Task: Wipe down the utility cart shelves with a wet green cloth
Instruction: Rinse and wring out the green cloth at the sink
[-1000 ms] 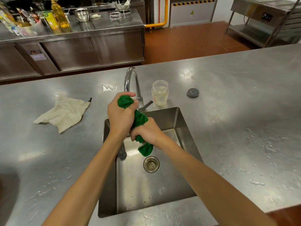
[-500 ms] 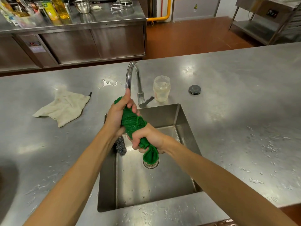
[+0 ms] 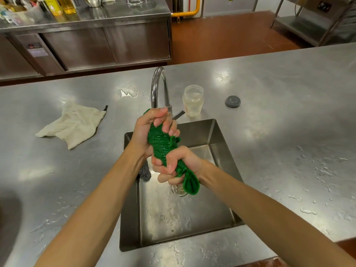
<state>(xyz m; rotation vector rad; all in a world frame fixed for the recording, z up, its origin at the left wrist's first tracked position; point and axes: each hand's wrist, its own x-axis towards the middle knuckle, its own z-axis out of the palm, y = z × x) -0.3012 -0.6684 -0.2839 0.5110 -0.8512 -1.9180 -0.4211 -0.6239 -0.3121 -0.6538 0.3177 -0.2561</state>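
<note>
A wet green cloth (image 3: 160, 145), twisted into a tight roll, hangs over the steel sink (image 3: 221, 139). My left hand (image 3: 146, 130) grips its upper end just in front of the faucet (image 3: 159, 85). Lower down, my right hand (image 3: 177, 164) grips the roll, and a loose green end sticks out below that fist, above the drain (image 3: 178, 189). Both hands look wet. No utility cart is in view.
A white rag (image 3: 73, 125) lies on the steel counter (image 3: 279, 132) to the left. An open glass jar (image 3: 193, 100) and its dark lid (image 3: 233, 101) stand right of the faucet. A steel scrubber (image 3: 144, 171) lies in the sink's left side. Water drops spot the counter.
Both hands have twisted the green cloth tighter over the sink. My left fingers have curled fully round its upper end, and the camera has tilted down slightly.
</note>
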